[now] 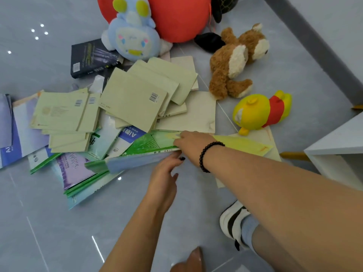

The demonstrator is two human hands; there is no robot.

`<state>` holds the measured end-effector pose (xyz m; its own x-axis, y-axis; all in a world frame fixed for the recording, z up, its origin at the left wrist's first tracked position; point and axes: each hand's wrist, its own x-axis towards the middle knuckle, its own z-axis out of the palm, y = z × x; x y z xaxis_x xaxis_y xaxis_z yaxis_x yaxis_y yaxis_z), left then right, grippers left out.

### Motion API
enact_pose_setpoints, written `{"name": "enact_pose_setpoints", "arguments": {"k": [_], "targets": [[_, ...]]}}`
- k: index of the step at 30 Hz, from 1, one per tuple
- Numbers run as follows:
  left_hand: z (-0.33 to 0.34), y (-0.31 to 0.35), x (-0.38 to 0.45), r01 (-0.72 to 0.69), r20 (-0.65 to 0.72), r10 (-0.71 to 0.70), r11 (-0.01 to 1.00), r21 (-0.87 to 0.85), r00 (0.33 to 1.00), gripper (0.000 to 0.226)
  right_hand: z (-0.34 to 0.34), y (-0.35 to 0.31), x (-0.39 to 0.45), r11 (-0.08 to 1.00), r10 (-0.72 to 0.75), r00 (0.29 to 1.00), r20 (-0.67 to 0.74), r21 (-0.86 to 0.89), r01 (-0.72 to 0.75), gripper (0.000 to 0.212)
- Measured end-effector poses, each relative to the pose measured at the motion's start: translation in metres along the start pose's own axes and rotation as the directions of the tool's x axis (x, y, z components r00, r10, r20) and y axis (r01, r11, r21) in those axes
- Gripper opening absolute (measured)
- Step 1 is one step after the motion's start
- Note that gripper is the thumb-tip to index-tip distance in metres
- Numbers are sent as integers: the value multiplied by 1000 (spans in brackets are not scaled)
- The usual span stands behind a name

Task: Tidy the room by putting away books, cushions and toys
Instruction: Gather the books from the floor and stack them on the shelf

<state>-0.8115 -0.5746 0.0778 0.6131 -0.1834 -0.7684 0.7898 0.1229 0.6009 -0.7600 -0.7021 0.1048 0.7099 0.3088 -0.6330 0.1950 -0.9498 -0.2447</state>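
Right hand (191, 143) lies on the green book (155, 143), fingers hidden, grip cannot be told. Left hand (164, 177) released beside its edge. Book best lifted squarely, supported from beneath.

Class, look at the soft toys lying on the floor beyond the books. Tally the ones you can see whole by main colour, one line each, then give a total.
Pale blue plush toy with yellow eyes: 1
Brown and cream plush animal: 1
Yellow toy with red top: 1
Total: 3
A black plush at the top edge is cut off, so not counted.
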Motion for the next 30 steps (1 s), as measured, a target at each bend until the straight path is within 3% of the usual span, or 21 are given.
{"name": "enact_pose_setpoints", "arguments": {"k": [3, 5, 6, 8, 10, 12, 13, 15, 17, 20, 22, 26, 28, 30], "targets": [[-21, -2, -7, -14, 40, 4, 969, 246, 999, 47, -1, 3, 4, 997, -28, 997, 65, -71, 33, 32], [-45, -17, -7, 4, -92, 23, 956, 294, 996, 40, 2, -3, 4, 991, -46, 993, 106, -118, 59, 32], [-58, -24, -4, 48, -186, -4, 972, 232, 982, 33, 4, -6, 4, 989, -57, 992, 112, -131, 72, 32], [-87, -35, 3, 112, -393, -146, 988, -109, 908, 24, 9, -10, 8, 988, -56, 990, 129, -139, 74, 32], [-125, -43, 5, 51, -442, -353, 824, -564, 824, 28, 10, -11, 11, 988, -47, 990, 136, -138, 66, 31], [-159, -43, 3, -35, -374, -412, 632, -774, 831, 60, 10, -10, 11, 987, -40, 990, 133, -150, 60, 33], [-171, -37, 3, -16, -336, -392, 630, -776, 856, 78, 9, -9, 10, 986, -44, 990, 138, -153, 65, 34], [-183, -20, 9, 106, -280, -358, 763, -638, 891, 92, 13, -8, 13, 987, -52, 987, 154, -139, 74, 36], [-179, -4, 20, 203, -276, -333, 890, -409, 902, 61, 21, -8, 21, 999, -15, 985, 173, -43, 23, 33], [-170, 10, 35, 295, -335, -345, 936, -194, 877, 30, 36, -8, 32, 999, 20, 993, 114, 48, -25, 34], [-162, 20, 27, 296, -246, -345, 931, -213, 906, 30, 39, -3, 29, 1000, -6, 998, 59, 4, 6, 39], [-138, 27, 12, 271, -20, -291, 912, -309, 957, 75, 37, 12, 10, 988, -60, 984, 166, -128, 82, 68], [-130, 23, 13, 249, -2, -270, 891, -379, 963, 69, 42, 18, 6, 974, -73, 970, 233, -190, 119, 83], [-122, 24, 14, 234, -26, -266, 887, -399, 964, 41, 41, 18, 7, 980, -56, 962, 266, -168, 103, 78]]}}
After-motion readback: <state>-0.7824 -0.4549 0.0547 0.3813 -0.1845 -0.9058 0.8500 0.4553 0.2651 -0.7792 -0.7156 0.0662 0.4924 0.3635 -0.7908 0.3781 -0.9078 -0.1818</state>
